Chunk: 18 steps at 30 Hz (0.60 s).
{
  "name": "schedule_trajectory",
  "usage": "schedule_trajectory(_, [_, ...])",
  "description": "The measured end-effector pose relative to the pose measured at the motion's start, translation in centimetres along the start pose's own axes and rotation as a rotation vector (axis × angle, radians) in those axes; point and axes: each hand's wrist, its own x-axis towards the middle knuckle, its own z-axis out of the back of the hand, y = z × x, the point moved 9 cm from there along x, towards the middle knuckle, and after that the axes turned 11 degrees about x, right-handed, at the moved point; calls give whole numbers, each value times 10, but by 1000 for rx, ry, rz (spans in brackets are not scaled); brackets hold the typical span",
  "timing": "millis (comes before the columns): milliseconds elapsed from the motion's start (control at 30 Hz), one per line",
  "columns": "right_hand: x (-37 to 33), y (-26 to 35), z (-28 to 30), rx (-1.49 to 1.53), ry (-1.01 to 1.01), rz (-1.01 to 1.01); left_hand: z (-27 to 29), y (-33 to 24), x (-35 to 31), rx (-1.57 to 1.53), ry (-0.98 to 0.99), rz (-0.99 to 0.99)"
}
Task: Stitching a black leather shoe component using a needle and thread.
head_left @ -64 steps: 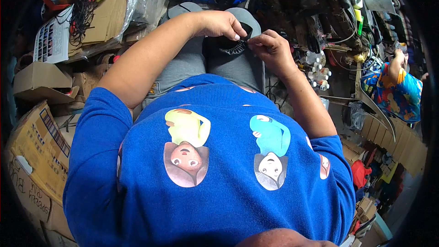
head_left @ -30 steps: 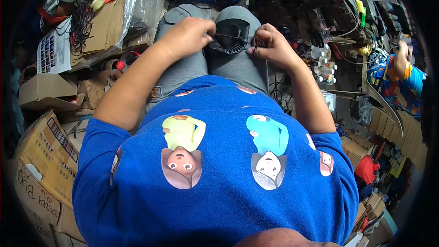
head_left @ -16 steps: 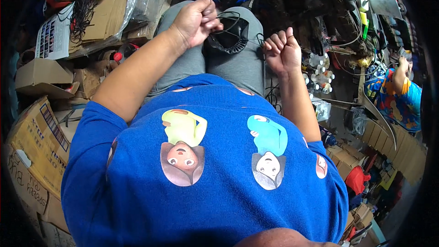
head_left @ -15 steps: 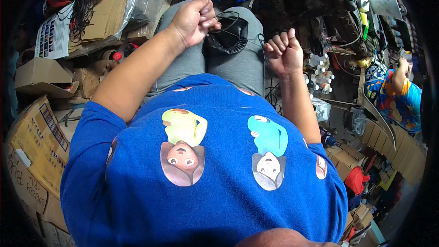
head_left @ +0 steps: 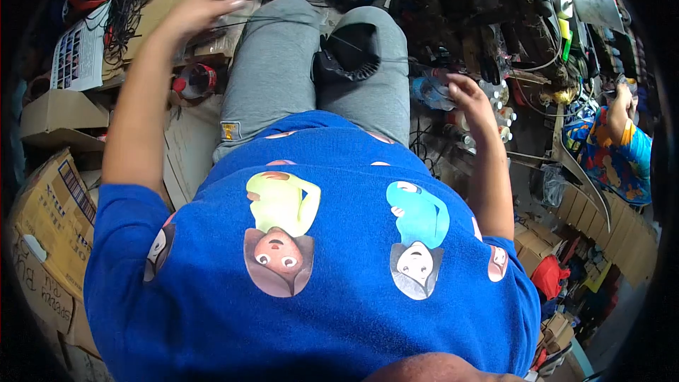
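Note:
A black piece with a curved, ridged edge (head_left: 346, 53) rests on my lap between the thighs; its exact kind is hard to make out. From it a thin dark cord (head_left: 276, 22) stretches left over my knee to my left hand (head_left: 212, 6), which is raised out past the left knee. That hand is blurred, its fingers pressed together, with the cord running in beneath them. My right hand (head_left: 470, 95) is held off to the right of my thigh, fingers curled. A fine strand leads from the black piece toward it, mostly lost against the background.
Beside my right hand lies a clear bottle with blue (head_left: 431, 90), close to several white-capped bottles (head_left: 503, 117). A red-capped bottle (head_left: 192, 81) and a cardboard box (head_left: 60, 120) are on the left. Another person in a colourful garment (head_left: 619, 148) is at the far right.
My hands have moved apart: the left swung out to the left, the right shifted to the right and slightly down. The cord now spans my left thigh.

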Motion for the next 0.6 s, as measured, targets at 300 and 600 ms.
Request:
schedule_trajectory(300, [11,120,-130,-446,340,250,-83,-126,32,199,-170,-504])
schedule_trajectory(600, [-11,102,-134,-383,493,143,-143,-145,68,84,108,-455])
